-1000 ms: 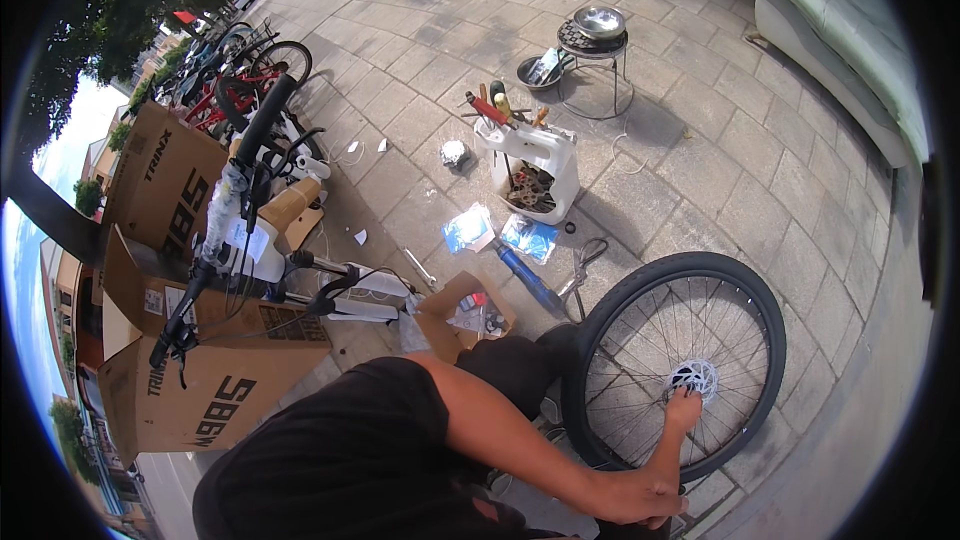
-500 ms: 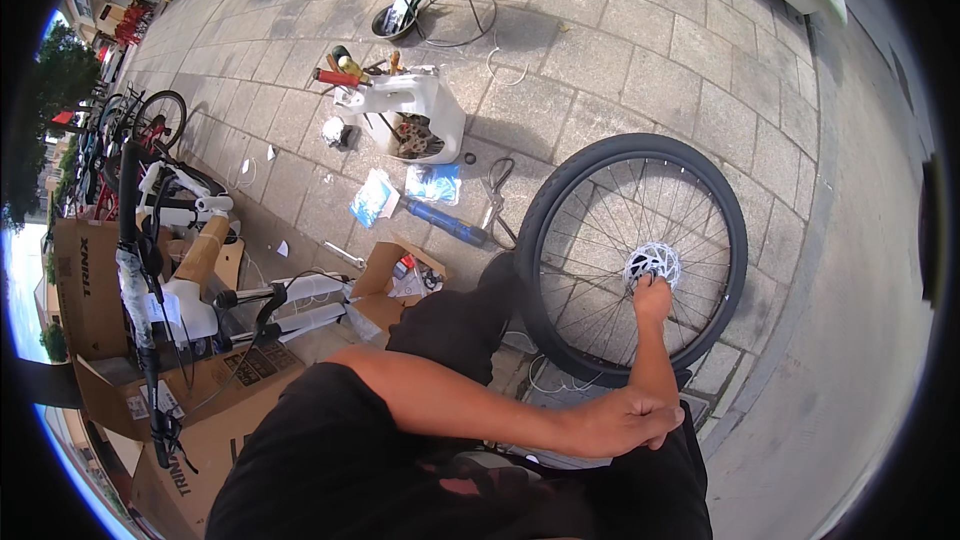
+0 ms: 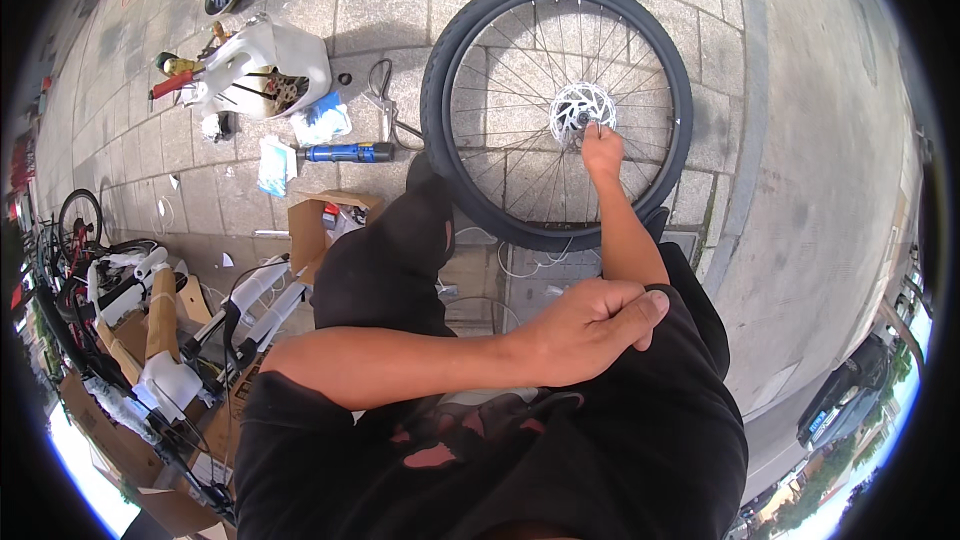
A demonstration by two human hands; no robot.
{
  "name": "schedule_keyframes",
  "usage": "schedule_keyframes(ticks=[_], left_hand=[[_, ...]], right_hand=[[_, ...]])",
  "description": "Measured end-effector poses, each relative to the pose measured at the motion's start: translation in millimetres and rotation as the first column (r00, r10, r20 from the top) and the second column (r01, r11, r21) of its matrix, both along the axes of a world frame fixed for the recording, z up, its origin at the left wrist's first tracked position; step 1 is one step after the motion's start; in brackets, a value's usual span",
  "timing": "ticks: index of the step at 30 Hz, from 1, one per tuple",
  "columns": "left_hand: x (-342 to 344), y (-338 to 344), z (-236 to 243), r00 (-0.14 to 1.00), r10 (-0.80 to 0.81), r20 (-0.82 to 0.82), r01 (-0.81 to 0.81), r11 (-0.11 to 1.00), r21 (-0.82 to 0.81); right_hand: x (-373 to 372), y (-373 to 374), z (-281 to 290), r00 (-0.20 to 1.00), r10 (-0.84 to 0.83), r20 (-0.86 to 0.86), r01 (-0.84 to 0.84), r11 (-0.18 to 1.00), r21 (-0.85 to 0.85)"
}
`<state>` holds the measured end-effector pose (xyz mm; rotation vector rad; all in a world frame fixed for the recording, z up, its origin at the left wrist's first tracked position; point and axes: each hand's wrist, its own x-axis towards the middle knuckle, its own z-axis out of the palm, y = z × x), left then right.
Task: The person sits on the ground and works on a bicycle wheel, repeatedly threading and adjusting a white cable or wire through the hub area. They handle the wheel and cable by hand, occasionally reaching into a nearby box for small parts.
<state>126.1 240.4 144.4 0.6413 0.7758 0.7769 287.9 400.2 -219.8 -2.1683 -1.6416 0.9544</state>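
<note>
A bicycle wheel (image 3: 437, 105) with a black tyre lies flat on the paving ahead of me, a silver brake disc (image 3: 567, 100) at its hub. Over the disc's near edge, my right hand (image 3: 603, 152) is closed with fingertips together at the hub; whatever it grips is too small and hidden to name. My left forearm crosses my lap, and my left hand (image 3: 590, 328) is closed by my right thigh, thumb pressed against curled fingers. The inside of that hand is hidden.
Left of the wheel are a blue cylinder-shaped tool (image 3: 350, 152), blue-white packets (image 3: 275, 166), and a cut-open white jug (image 3: 300, 55) holding tools. A small open carton (image 3: 307, 235) sits by my left leg. A partly wrapped bicycle frame (image 3: 165, 310) stands further left among cardboard.
The view has shifted, so the wheel and jug appear higher and further left. My right hand stays at the hub, and my left hand remains closed by my right thigh.
</note>
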Motion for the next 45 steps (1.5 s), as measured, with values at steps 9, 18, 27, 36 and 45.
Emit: schedule_keyframes(ticks=[9,18,27,36,45], left_hand=[[-6,6,9,0.999,-0.040,-0.015,0.039,0.998,-0.050],[-5,4,6,0.999,-0.041,-0.008,0.041,0.999,-0.037],[-4,3,4,1.000,-0.028,0.004,0.028,0.999,-0.031],[-10,6,9,0.998,-0.056,0.000,0.056,0.997,-0.046],[-2,2,5,1.000,0.001,0.007,-0.001,0.998,-0.061]], right_hand=[[-6,-4,-12,0.974,0.176,0.146,-0.193,0.975,0.112],[-15,0,-5,0.960,0.177,0.215,-0.195,0.979,0.063],[-29,-6,15,0.933,0.199,0.299,-0.183,0.980,-0.080],[-27,-7,16,0.944,0.202,0.262,-0.207,0.978,-0.008],[-29,-2,21,0.944,0.203,0.261,-0.190,0.979,-0.072]])
